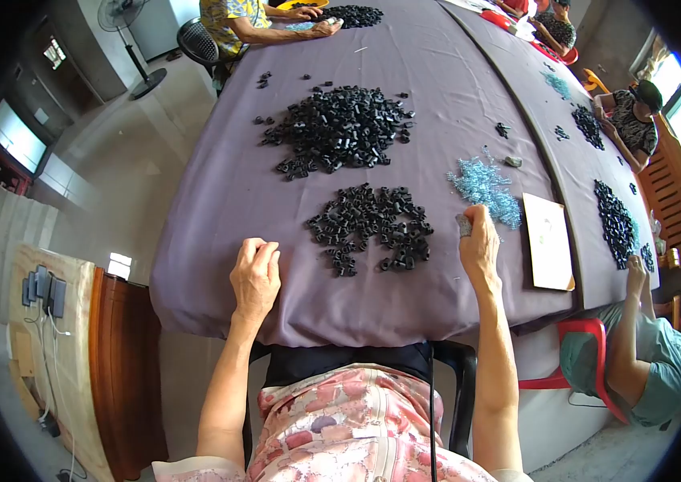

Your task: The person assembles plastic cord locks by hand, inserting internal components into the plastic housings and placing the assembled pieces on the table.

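a mauve cloth [232,189] covers the bench, with the near black pile [360,213] of small dark pieces lying on it, close to the wearer's side. well left of that pile are a shiny tiled floor [107,173], a standing fan [122,14] and a wooden cabinet [119,361]. far beyond it, at the left edge, sits a person in a yellow patterned shirt [232,18]; well to its right, a person in green [662,373] is beside a red chair [600,349].

just beyond the near black pile is a larger dark heap [340,124]. to its right lie the blue bits [481,185], and further right a pale board [548,245].

the left hand [256,275] is just left of the near black pile, its fingers curled. the right hand [480,241] is right of that pile, fingers bent, at the near edge of the blue bits; contact is unclear. i cannot tell whether either hand grips anything.
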The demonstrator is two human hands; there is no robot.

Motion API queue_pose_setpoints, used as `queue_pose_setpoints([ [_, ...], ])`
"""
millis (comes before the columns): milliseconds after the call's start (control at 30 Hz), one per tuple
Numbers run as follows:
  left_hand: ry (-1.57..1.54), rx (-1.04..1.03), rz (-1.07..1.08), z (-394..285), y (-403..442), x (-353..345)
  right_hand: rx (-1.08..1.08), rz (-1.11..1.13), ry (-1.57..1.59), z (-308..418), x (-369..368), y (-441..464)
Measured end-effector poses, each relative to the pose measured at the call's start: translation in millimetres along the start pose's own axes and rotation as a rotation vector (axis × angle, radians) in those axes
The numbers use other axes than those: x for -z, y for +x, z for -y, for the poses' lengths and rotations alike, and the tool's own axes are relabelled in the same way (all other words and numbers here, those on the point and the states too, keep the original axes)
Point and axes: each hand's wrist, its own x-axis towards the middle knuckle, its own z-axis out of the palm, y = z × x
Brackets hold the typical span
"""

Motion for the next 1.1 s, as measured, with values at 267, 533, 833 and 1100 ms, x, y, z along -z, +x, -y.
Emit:
queue_pose_setpoints([
  [267, -0.057, -0.014, -0.024, 0, 1, 3, -0.177, -0.055, 0.443, 13, -6, -41],
  [533, -0.059, -0.041, -0.064, -14, 13, 7, -0.253, -0.036, 0.706, 1, -12, -53],
  [833, -0.255, 0.105, 0.183, -20, 75, -57, -0.243, -0.059, 0.866, 0, -14, -52],
  [1100, -0.166, 0.062, 0.286, -41, 88, -86, -0.175, -0.060, 0.701, -2, -16, -52],
])
